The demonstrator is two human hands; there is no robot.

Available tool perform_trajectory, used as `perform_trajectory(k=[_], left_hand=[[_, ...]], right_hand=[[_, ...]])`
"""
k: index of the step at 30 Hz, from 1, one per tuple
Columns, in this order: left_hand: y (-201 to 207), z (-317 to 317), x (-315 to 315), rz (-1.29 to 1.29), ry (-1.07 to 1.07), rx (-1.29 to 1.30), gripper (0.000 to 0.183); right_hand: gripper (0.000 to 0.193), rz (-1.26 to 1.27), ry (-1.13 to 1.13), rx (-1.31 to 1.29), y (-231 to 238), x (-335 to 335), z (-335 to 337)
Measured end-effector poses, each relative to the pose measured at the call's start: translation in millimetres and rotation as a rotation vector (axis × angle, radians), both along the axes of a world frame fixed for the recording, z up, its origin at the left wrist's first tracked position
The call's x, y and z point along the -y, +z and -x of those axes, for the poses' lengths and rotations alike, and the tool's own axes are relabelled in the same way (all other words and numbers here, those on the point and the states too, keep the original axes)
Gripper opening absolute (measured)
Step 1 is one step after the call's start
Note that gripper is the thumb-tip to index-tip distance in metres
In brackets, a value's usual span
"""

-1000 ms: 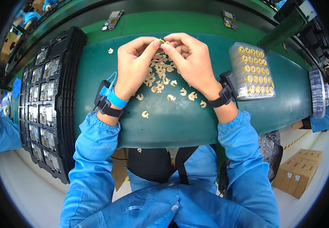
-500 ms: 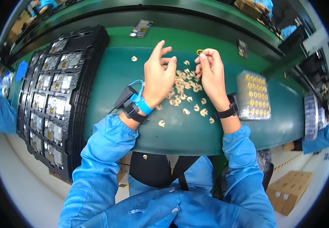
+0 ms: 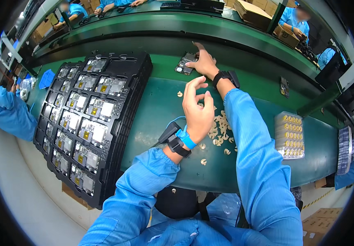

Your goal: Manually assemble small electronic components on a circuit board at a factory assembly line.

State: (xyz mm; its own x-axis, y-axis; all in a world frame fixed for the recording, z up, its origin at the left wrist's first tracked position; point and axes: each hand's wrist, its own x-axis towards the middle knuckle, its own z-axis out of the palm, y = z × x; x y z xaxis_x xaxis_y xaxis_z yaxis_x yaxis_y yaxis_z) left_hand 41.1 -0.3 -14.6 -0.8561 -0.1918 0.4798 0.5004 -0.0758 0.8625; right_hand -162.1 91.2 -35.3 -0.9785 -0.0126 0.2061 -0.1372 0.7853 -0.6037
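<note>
The right hand is at the circuit board (grip unclear), the empty left hand loosely spread.

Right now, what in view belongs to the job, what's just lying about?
Likely job:
- right hand, at dark rectangular circuit board
- small cream notched discs
- clear plastic tray of yellow rings
- stacked black plastic trays

Likely lying about:
- brown cardboard boxes
- blue angular piece

- Counter: deep green
- Loose circuit board: dark grey with one pale round spot
- Trays: black
- Tray boards: silver and black, mustard squares
- Small curved pieces: cream
- Clear pack: even rows of yellow rings
- Sleeves: plain blue
- Wristbands: black, one bright blue
- Floor tape: yellow-and-black stripes
</note>
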Motion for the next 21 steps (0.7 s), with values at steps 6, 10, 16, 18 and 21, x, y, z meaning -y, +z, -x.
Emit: perform_trajectory(k=[6,10,16,18,21], left_hand=[[-10,1,-2,-0.09,-0.022,0.079,0.045],[-29,18,0,-0.179,0.01,0.172,0.051],[-18,26,-10,-0.025,-0.051,0.076,0.05],[-4,24,6,0.045,-0.176,0.164,0.036],[-10,20,-7,-0.062,-0.403,0.245,0.029]], right_hand=[[0.079,0.601,-0.01,-0.318,18,-19,-42],[0.072,0.725,0.018,-0.384,60,-41,-113],[0.056,0.697,-0.046,-0.517,58,-104,-145],[0.045,0.826,0.057,-0.438,85,-84,-173],[0.068,0.804,0.039,-0.384,73,-99,-183]])
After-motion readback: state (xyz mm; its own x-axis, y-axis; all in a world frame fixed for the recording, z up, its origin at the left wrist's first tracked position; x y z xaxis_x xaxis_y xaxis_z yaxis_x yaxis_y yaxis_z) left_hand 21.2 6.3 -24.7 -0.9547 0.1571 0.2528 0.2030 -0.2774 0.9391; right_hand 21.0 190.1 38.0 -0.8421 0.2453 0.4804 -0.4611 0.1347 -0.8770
